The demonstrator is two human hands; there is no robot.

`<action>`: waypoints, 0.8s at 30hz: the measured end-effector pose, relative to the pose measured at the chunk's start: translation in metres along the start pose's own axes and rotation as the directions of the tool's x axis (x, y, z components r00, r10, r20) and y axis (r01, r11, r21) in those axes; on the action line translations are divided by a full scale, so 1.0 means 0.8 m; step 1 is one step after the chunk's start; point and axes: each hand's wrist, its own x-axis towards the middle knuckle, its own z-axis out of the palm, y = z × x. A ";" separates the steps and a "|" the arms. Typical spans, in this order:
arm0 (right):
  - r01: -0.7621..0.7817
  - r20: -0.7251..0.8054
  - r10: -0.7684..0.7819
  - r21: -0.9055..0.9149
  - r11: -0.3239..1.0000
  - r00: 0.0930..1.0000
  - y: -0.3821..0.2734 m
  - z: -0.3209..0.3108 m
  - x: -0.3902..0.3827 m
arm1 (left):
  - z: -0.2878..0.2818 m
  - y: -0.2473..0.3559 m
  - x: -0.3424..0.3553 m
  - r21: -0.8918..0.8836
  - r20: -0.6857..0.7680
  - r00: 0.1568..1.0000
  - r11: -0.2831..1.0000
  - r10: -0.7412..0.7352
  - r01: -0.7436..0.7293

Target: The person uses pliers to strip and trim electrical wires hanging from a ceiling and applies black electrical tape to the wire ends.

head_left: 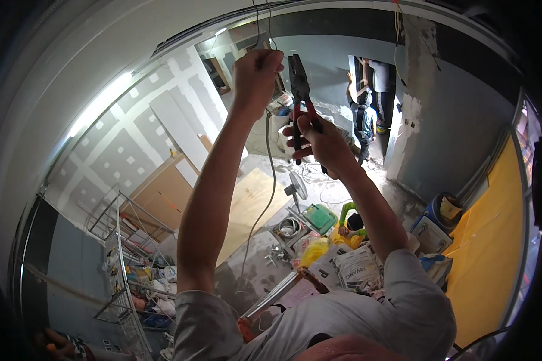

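Note:
My left hand is raised near the top, closed round a thin cable; wires run up above it and the cable hangs down toward the floor. My right hand holds pliers with red and black handles, a little lower and to the right. The plier jaws point upward beside my left hand, with nothing visible between them.
Below are a ladder, a plywood sheet, a fan, a green container and sacks. Metal scaffolding stands left. A co-worker in green is low down; two people are at a doorway.

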 end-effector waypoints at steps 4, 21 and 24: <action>-0.024 0.034 0.023 0.044 0.999 0.999 -0.007 0.004 -0.005 | 0.005 0.003 -0.003 -0.049 -0.040 0.998 0.998 -0.046 0.044; 0.076 -0.030 -0.076 0.028 0.997 0.997 -0.013 0.022 0.017 | 0.015 0.007 -0.012 -0.090 -0.066 0.995 0.994 -0.074 0.068; 0.083 -0.050 -0.085 -0.036 0.996 0.995 -0.014 0.027 0.020 | 0.013 0.006 -0.011 -0.077 -0.090 0.993 0.995 -0.072 0.065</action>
